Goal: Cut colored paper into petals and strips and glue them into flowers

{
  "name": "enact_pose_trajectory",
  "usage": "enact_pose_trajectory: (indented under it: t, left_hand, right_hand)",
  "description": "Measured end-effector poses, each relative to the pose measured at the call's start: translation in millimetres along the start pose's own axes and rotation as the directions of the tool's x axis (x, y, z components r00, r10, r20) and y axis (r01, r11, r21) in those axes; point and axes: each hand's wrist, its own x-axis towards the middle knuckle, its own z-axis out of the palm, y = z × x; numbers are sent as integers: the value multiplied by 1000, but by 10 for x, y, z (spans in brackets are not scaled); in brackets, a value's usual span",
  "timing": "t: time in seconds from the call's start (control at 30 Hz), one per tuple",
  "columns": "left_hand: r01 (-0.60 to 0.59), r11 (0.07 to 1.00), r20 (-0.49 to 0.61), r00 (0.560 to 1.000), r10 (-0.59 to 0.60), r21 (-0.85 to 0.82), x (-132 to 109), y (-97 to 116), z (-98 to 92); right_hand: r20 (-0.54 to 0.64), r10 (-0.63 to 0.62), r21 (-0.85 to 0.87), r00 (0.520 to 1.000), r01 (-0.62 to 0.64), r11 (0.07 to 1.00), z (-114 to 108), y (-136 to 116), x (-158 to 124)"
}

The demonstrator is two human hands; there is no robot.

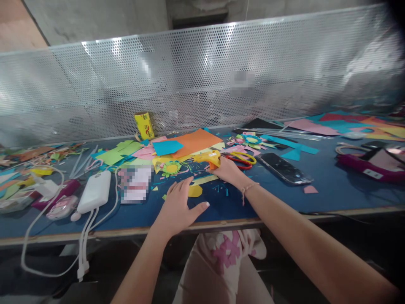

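A yellow hot glue gun (pixel 208 158) is gripped in my right hand (pixel 228 169), its nozzle pointing left above paper scraps. My left hand (pixel 179 205) holds nothing; its fingers are apart over the table's front part, beside a yellow paper piece (pixel 195 191). A green and yellow paper flower (pixel 171 168) lies just beyond the left hand, near the nozzle. Behind my right hand rest scissors (pixel 242 159) with red and yellow handles. Another paper flower (pixel 251 138), blue and green, lies farther back.
An orange sheet (pixel 198 142) and green sheets (pixel 122 152) lie at the back. A phone (pixel 282 168) is on the right, a white power bank (pixel 95 191) with cables on the left. A yellow box (pixel 144 126) leans by the perforated metal screen (pixel 190 80). Purple power strips (pixel 367 166) are at the right and left.
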Motion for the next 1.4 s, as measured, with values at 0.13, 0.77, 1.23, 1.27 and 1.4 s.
enact_pose_trajectory:
  t: [0.13, 0.77, 1.23, 1.27, 1.4]
  left_hand:
    - [-1, 1000, -26, 1000, 2, 22, 3, -11, 17]
    - [98, 927, -66, 995, -79, 362, 61, -27, 180]
    - [95, 924, -68, 995, -75, 371, 61, 12, 161]
    - [99, 921, -69, 995, -78, 378, 66, 21, 160]
    - [132, 906, -80, 991, -109, 401, 102, 90, 164]
  right_hand:
    - [2, 4, 0, 1000, -4, 1000, -6, -2, -2]
    - [30, 37, -58, 999, -36, 998, -21, -54, -75]
    - [21, 4, -137, 1000, -1, 991, -17, -95, -120]
    - [23, 4, -138, 1000, -1, 990, -18, -97, -123]
    - [22, 5, -140, 1000, -1, 990, -10, -98, -132]
